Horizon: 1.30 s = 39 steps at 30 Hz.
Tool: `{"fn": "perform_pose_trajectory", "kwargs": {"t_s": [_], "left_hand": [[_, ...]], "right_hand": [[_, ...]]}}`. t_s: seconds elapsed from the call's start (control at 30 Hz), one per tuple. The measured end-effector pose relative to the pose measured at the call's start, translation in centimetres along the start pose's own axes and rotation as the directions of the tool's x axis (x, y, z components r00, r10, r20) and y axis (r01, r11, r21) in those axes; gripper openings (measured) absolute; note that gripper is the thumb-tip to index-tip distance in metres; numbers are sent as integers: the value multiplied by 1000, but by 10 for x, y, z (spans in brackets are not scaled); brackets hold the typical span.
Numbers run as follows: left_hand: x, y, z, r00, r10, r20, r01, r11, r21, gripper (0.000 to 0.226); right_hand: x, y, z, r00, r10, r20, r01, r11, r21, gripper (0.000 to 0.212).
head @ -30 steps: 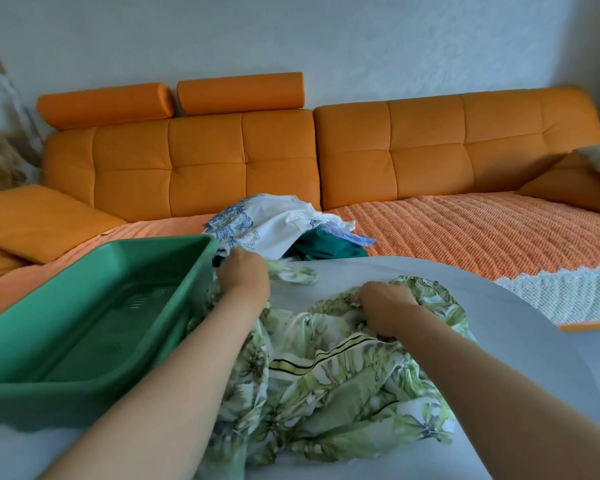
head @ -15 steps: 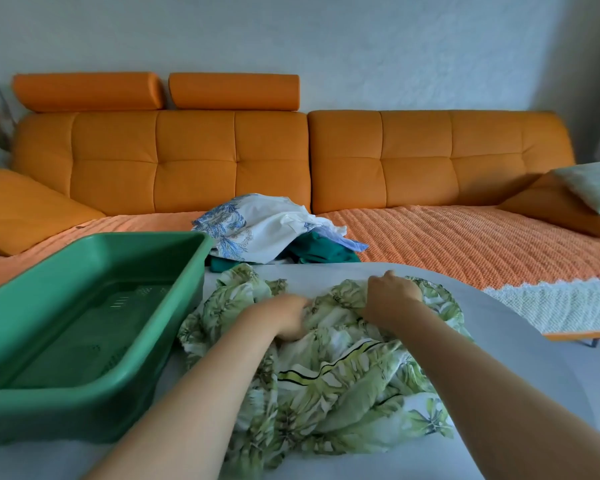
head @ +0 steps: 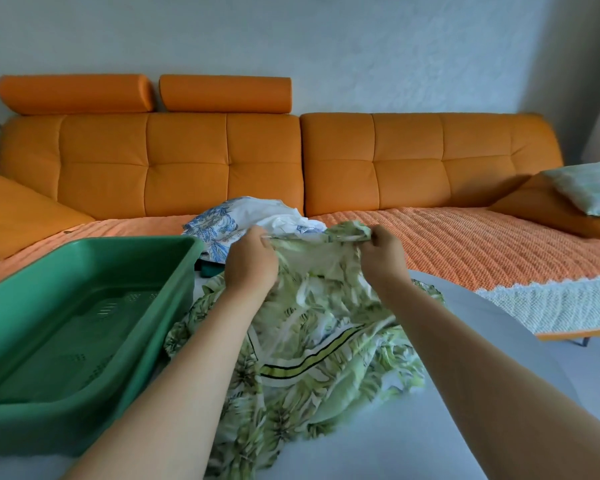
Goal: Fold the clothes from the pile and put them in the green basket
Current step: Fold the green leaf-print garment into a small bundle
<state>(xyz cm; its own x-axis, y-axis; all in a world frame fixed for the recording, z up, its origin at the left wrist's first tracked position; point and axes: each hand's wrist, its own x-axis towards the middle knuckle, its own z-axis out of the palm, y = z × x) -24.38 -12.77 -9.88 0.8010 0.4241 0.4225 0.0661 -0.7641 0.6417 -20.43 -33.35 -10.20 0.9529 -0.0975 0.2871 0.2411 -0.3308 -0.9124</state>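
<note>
Both hands have risen from the crumpled cloth, lifting its top edge; left hand (head: 252, 261) and right hand (head: 381, 254) each pinch the leaf-print garment (head: 312, 341), whose lower part trails across the tabletop (head: 499, 393) toward its near edge; green basket (head: 66, 323) sits at the left edge, empty; clothes pile (head: 236, 220) lies beyond the far edge on the sofa (head: 465, 237).
</note>
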Motion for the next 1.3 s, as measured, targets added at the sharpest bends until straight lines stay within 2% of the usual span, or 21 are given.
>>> {"fn": "perform_pose_trajectory", "kwargs": {"t_s": [0.03,0.1,0.13,0.17,0.27,0.33,0.43,0.47,0.53,0.63,0.7,0.8,0.87,0.9,0.97,1.07,1.13,1.17,1.2,1.27,1.3], "left_hand": [[1,0,0,1000,-3,-2,3,996,-88,30],[-2,0,3,987,-9,160,30,991,-130,54],[-6,-2,5,958,-10,287,42,993,-107,74],[-11,-4,6,916,-3,400,31,998,-62,89],[-29,-7,6,829,99,551,-158,986,61,100],[-33,-8,2,807,131,576,-260,954,147,87],[-37,-15,-10,736,63,674,-323,908,267,65],[-41,-19,-14,712,19,702,-337,886,318,68],[-50,-30,-22,690,-63,721,-340,851,399,80],[-61,-43,-29,709,-119,695,-302,840,451,84],[-66,-46,-33,739,-107,665,-273,855,441,79],[-68,-44,-43,810,-40,586,-280,851,444,82],[-67,-40,-55,830,25,558,-332,825,457,69],[-67,-37,-61,815,40,579,-362,814,454,57],[-69,-30,-68,711,-12,703,-391,824,410,41],[-81,-19,-68,443,-283,851,-464,740,488,47],[-85,-13,-66,385,-396,834,-470,693,547,57],[-86,-9,-65,366,-419,831,-401,735,547,57],[-87,-5,-63,380,-397,835,-333,784,524,52],[-84,-3,-57,538,-228,812,-304,845,439,40],[-81,-5,-52,648,-121,752,-295,870,394,32]], "right_hand": [[-1,-1,0,995,-45,89,42,998,36,35],[-1,6,4,958,-52,283,33,997,72,92],[-3,8,8,938,-38,343,35,999,17,106],[-5,11,12,928,-41,370,77,993,-85,108],[-13,17,20,915,-97,392,280,851,-444,81],[-23,15,19,875,-65,480,324,816,-479,61],[-44,10,15,753,63,655,367,786,-497,44],[-50,9,13,716,96,692,394,763,-513,44],[-59,12,5,657,169,735,441,704,-556,60],[-67,20,-7,624,236,745,535,566,-628,65],[-68,21,-14,653,233,720,576,464,-673,53],[-68,8,-31,771,30,636,592,333,-734,44],[-63,0,-46,830,-58,555,552,228,-802,32],[-60,-2,-52,851,-41,523,524,124,-843,27],[-61,-2,-62,887,98,451,456,-38,-889,24],[-68,10,-65,887,271,374,416,-115,-902,28],[-74,15,-56,878,180,443,458,-47,-888,31],[-77,16,-50,865,90,494,489,70,-870,35],[-82,15,-43,847,20,531,510,245,-824,43],[-93,12,-28,810,23,586,470,571,-673,51],[-98,12,-19,779,91,621,426,649,-630,53]]}}
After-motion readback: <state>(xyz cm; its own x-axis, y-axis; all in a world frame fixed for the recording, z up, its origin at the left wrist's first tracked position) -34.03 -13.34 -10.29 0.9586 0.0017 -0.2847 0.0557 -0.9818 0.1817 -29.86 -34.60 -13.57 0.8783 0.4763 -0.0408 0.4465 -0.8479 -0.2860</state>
